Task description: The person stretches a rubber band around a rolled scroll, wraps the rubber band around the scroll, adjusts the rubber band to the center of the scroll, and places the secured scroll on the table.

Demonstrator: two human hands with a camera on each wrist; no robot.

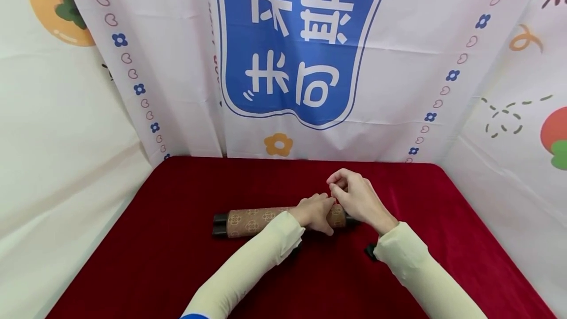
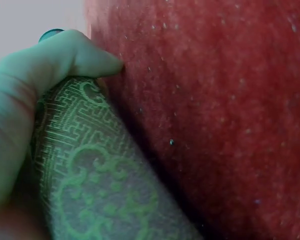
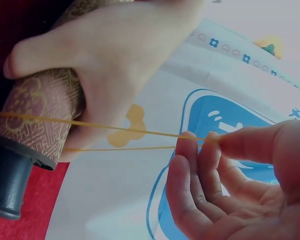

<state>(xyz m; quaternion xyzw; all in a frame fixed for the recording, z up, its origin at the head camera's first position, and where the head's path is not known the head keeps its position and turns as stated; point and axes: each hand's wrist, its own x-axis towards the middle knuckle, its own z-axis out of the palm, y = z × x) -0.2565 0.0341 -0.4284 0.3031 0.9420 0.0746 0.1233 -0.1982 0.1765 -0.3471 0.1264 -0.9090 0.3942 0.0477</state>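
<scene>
A rolled scroll (image 1: 251,222) in brown patterned cloth, with dark end knobs (image 1: 219,224), lies crosswise on the red table. My left hand (image 1: 315,214) grips it near its right end, and the left wrist view shows the thumb bent over the patterned cloth (image 2: 107,195). Around that end runs a thin yellow rubber band (image 3: 130,129). Thumb and fingertips of my right hand (image 1: 358,200) pinch the band and pull it taut, away from the scroll. The scroll's underside is hidden.
Red velvet cloth (image 1: 186,186) covers the table. White printed curtains (image 1: 186,87) stand behind it and on both sides. A small dark object (image 1: 371,251) shows beside the right sleeve, its kind unclear.
</scene>
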